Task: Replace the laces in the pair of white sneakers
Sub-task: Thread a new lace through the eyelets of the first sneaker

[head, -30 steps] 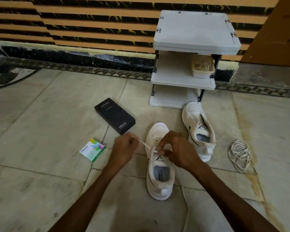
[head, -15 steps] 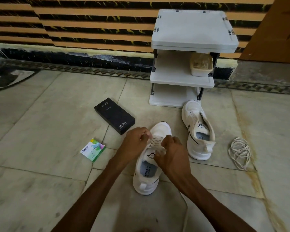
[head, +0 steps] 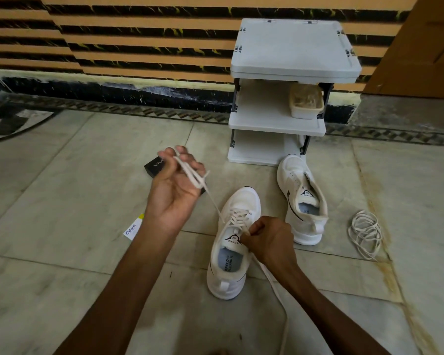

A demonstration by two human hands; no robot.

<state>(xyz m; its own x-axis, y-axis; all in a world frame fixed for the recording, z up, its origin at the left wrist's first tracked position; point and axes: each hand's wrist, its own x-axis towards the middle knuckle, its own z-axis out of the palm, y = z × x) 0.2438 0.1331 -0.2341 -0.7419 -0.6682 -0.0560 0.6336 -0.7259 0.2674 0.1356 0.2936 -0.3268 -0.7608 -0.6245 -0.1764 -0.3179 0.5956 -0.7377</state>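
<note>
My left hand (head: 176, 185) is raised over the floor (head: 62, 201), fingers (head: 191, 160) curled round one end of the lace (head: 190, 172), which runs taut down to the near sneaker (head: 244, 201). My right hand (head: 269, 242) pinches the other end at the tongue. The second sneaker (head: 292, 172) stands just beside it, and a coil of laces (head: 365, 234) lies nearby.

Two white sneakers sit mid-frame: a laced sneaker (head: 242, 201) and, right of it, an unlaced sneaker (head: 291, 175). Two laces: one threaded lace (head: 190, 172), one coiled lace (head: 365, 234) at right. Two hands: left hand (head: 176, 187), right hand (head: 269, 239). One white shelf rack (head: 292, 47), one tub (head: 305, 105), one black phone box (head: 155, 166), one Odonil packet (head: 133, 228).
</note>
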